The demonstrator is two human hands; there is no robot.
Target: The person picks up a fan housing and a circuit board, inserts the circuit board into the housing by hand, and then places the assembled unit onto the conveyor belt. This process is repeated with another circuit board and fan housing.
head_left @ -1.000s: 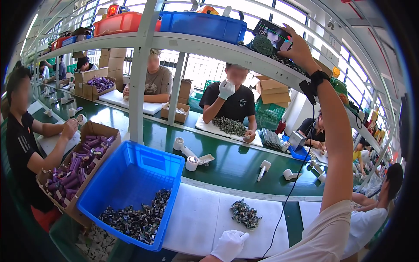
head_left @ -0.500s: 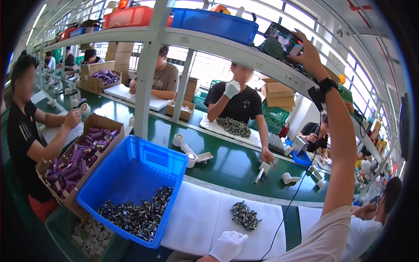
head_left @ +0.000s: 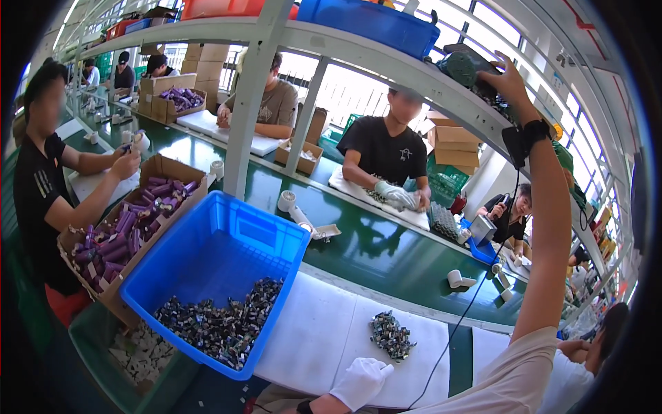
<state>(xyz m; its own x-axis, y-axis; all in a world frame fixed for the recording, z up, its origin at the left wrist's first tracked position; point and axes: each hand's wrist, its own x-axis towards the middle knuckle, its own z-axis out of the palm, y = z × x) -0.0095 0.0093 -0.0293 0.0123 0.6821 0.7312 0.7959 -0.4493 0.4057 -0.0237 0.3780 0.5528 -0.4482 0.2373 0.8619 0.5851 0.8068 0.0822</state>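
Observation:
My left hand [head_left: 361,383], in a white glove, rests on the white foam mat [head_left: 314,331] at the near edge. Its fingers are curled in, and what they hold, if anything, is hidden. Just beyond it lies a small heap of shiny metal parts [head_left: 392,336]. High on the right, my bare right hand [head_left: 509,84] reaches up to the shelf, its thumb and fingers around the end of a dark phone [head_left: 474,58]. The phone lies tilted, with its screen out of sight, beside a dark green round object [head_left: 458,70].
A blue bin [head_left: 293,259] of small metal parts stands left of the mat, next to a carton [head_left: 131,290] of purple cells. White curved housings [head_left: 460,279] lie on the green belt [head_left: 365,252]. A black cable [head_left: 476,297] hangs down. Co-workers sit opposite.
The phone has tipped from upright to nearly flat, with my right hand at its end. The view has shifted slightly. Opposite, a co-worker's hands have come together over their mat.

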